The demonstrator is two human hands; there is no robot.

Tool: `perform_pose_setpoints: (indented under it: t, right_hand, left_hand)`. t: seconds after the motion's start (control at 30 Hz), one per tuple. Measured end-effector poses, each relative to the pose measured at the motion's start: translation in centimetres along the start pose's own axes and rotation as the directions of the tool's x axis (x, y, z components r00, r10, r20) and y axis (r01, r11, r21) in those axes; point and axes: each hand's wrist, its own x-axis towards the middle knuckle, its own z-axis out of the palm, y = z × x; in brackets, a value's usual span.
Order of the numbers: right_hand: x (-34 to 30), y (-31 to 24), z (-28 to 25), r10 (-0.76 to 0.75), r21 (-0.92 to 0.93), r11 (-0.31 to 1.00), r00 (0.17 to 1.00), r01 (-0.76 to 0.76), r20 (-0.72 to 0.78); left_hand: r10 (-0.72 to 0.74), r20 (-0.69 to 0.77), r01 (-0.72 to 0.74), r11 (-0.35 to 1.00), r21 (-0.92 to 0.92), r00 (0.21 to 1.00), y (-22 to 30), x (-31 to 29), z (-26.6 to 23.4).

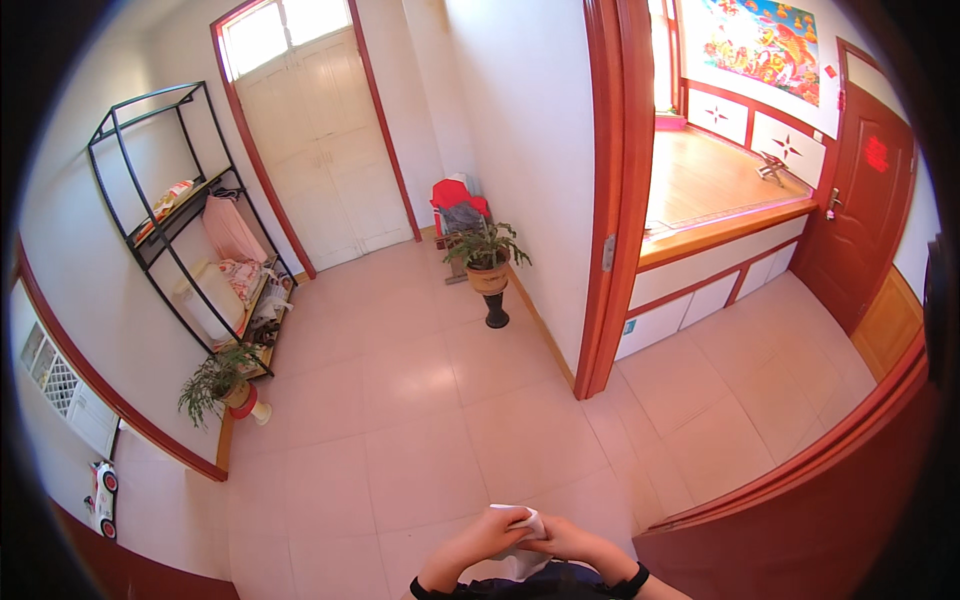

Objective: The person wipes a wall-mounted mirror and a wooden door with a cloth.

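Note:
Close in front of my body, at the lower edge of the head view, both hands meet around a crumpled white cloth or tissue point(532, 522). My left hand point(488, 533) has its fingers closed on it from the left. From the other side my right hand point(571, 541) grips the same white piece, its fingertips close to those of the left. Part of the white material hangs below the hands, toward my dark clothing. Whether it is cloth or paper cannot be made out. Each wrist has a dark band or cuff.
Ahead lies a pink tiled floor point(415, 430). A potted plant point(488, 275) stands on a black pedestal by the wall; another plant point(215, 385) is at the left. A black metal rack point(150, 250) holds bedding. Red door frames point(615, 200) border the openings; a toy car point(104, 500) sits far left.

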Motion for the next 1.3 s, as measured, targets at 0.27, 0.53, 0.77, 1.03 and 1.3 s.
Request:
perform_pose_setpoints:
  t: [0.27, 0.53, 0.77, 1.03, 1.3]
  right_hand:
    - [-0.3, -1.1, -4.4, -0.362, -0.024, 0.929, 0.888, 0.370, -0.284]
    - [-1.4, -0.4, -9.0, -0.359, -0.135, 0.928, 0.930, 0.346, -0.084]
    - [-1.7, 0.9, -10.0, -0.372, -0.109, 0.925, 0.925, 0.363, -0.081]
    - [-0.8, 2.3, -12.8, -0.175, 0.089, 0.977, 0.967, 0.194, -0.184]
    - [1.4, 0.7, -16.3, -0.121, -0.083, 0.992, 0.927, 0.098, -0.354]
  left_hand:
    - [-0.213, -0.248, 0.135, 0.945, -0.296, 0.945, 2.5, 2.6, 1.4]
    - [-0.226, -0.187, 0.178, 0.954, -0.242, 0.956, 3.7, 5.5, 1.9]
    - [-0.057, -0.119, 0.035, 0.984, -0.177, 0.991, 2.4, 8.5, 2.7]
    - [0.256, -0.149, -0.277, 0.951, -0.137, 0.955, 1.6, 11.9, 2.5]
    - [0.058, 0.034, -0.050, 0.978, -0.204, 0.998, -0.9, 18.3, -0.4]
